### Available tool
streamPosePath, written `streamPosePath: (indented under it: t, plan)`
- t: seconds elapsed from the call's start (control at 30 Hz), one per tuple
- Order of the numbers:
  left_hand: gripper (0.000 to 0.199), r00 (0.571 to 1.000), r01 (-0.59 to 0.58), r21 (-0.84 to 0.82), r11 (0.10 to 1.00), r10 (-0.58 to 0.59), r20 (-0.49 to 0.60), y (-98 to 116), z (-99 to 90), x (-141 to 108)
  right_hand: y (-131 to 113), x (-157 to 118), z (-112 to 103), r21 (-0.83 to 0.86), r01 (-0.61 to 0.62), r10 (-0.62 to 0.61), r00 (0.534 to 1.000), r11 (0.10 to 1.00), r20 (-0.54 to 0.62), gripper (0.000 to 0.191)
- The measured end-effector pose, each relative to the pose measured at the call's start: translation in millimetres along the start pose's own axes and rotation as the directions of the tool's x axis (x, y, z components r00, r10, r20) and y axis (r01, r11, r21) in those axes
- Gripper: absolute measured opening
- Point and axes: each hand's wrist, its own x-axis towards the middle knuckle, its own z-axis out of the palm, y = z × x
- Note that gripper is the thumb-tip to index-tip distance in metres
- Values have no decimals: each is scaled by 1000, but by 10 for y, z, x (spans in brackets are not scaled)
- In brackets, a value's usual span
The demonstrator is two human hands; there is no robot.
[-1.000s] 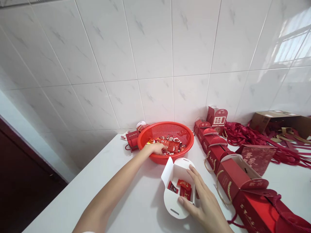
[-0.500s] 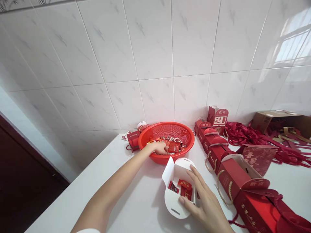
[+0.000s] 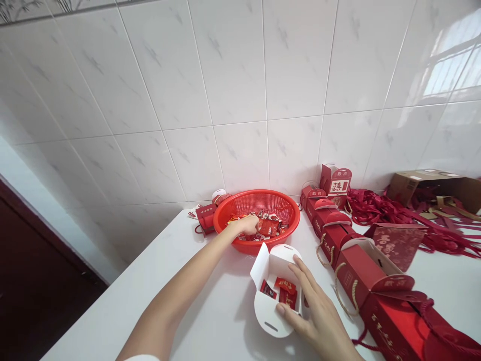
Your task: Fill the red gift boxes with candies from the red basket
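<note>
My left hand (image 3: 249, 224) reaches into the red plastic colander (image 3: 259, 246), its fingers curled down among wrapped sweets (image 3: 267, 228). What those fingers hold, if anything, is hidden. In front of the colander stands an open paper gift box (image 3: 270, 321), its white inside facing up and its flaps spread. A few red-wrapped sweets (image 3: 287, 298) lie at the bottom of it. My right hand (image 3: 315, 311) grips the box's right side, thumb on the near flap and fingers along the far edge.
A row of red gift boxes (image 3: 361, 278) with rope handles runs along the right. Behind them lie dark red ribbons (image 3: 379, 208) and a cardboard carton (image 3: 404, 190). Left of the colander sits a small red box (image 3: 206, 218). A tiled wall (image 3: 240, 160) backs the white table (image 3: 203, 321).
My left hand has shifted slightly within the colander, and its fingers have curled in more tightly. My right hand and the gift box stay in place.
</note>
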Motion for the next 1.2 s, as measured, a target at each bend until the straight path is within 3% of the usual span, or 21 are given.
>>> streamPosePath:
  t: [0.1, 0.17, 0.27, 0.33, 0.4, 0.43, 0.53, 0.67, 0.8, 0.93, 1.1, 1.2]
  plan:
    - [22, 994, -49, -96, 994, 40, -99, -43, -78, -59, 20, 0, 13, 5, 16, -16, 1000, 1000, -2, 75]
    - [21, 976, -126, -257, 958, 74, -204, -36, -161, -146, 44, 1, 26, 14, 22, -22, 1000, 1000, -6, 75]
    - [11, 919, -310, -502, 808, 120, -375, 67, -289, -394, 78, -1, 43, 38, 30, -29, 999, 999, -33, 78]
    - [11, 891, -424, -584, 692, 202, -407, 192, -343, -626, 84, -8, 45, 58, 36, -33, 998, 998, -50, 81]
    - [14, 883, -469, -628, 621, 326, -338, 329, -355, -871, 77, -16, 40, 79, 41, -37, 998, 996, -56, 83]
    - [14, 876, -479, -613, 628, 380, -296, 389, -344, -987, 71, -20, 38, 89, 43, -38, 998, 995, -57, 83]
    - [14, 869, -492, -433, 755, 453, -198, 505, -270, -1267, 58, -33, 44, 109, 57, -48, 996, 992, -79, 85]
    - [22, 919, -392, -200, 898, 371, -137, 485, -156, -1484, 72, -38, 74, 95, 69, -52, 983, 993, -175, 83]
    - [28, 945, -304, -208, 930, 267, -189, 373, -90, -1598, 82, -2, 60, 85, 56, -16, 912, 995, -411, 71]
    - [27, 932, -340, -269, 901, 284, -227, 338, -15, -1660, 37, 0, 8, 161, 106, 5, 821, 981, -571, 46]
    - [28, 847, -520, -413, 747, 515, -136, 458, 174, -1648, -22, -74, 6, 240, 278, -80, 791, 930, -607, 32]
    - [33, 824, -531, -455, 715, 561, -80, 507, 291, -1594, -26, -100, 4, 260, 376, -187, 819, 889, -543, 31]
